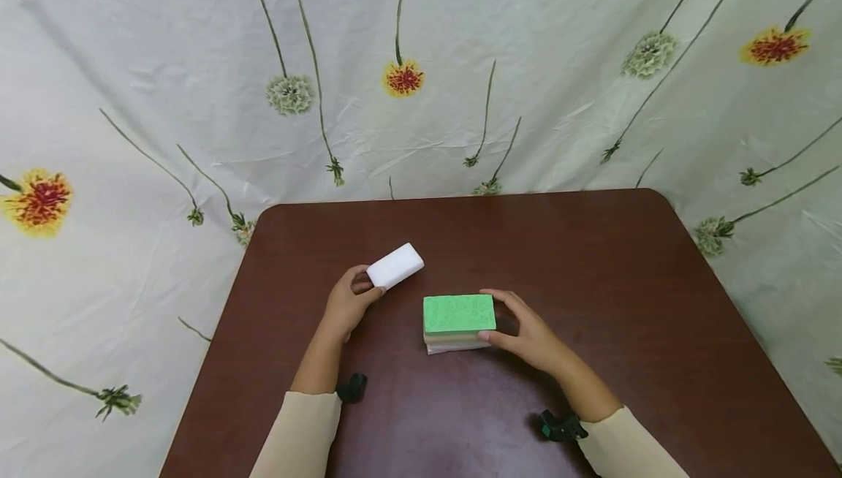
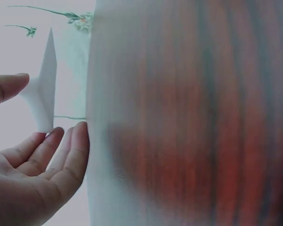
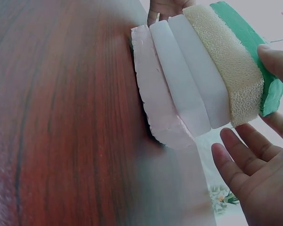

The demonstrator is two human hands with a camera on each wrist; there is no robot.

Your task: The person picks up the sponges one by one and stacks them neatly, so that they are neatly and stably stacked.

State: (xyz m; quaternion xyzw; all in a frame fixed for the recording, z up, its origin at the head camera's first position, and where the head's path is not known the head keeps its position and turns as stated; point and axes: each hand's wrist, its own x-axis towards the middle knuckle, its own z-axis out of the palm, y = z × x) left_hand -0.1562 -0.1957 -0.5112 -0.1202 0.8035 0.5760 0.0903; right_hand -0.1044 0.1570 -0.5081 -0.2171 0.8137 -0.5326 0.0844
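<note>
Left of the stack, my left hand [image 1: 347,301] pinches one end of a white rectangular block [image 1: 396,266] between thumb and fingers. The left wrist view shows this white block [image 2: 48,89] nearly edge-on. My right hand [image 1: 531,333] holds the right end of a green block [image 1: 458,313], thumb at the front and a finger at the back. That green block tops a stack on the table. In the right wrist view, a porous beige sponge [image 3: 226,66] lies beneath it, then white blocks [image 3: 181,80], then a pale pinkish slab [image 3: 155,89] at the bottom.
A dark reddish-brown table [image 1: 592,259] with rounded far corners bears the stack. Behind and around it hangs a white cloth [image 1: 566,47] printed with flowers. Dark bands [image 1: 562,427] sit on both wrists.
</note>
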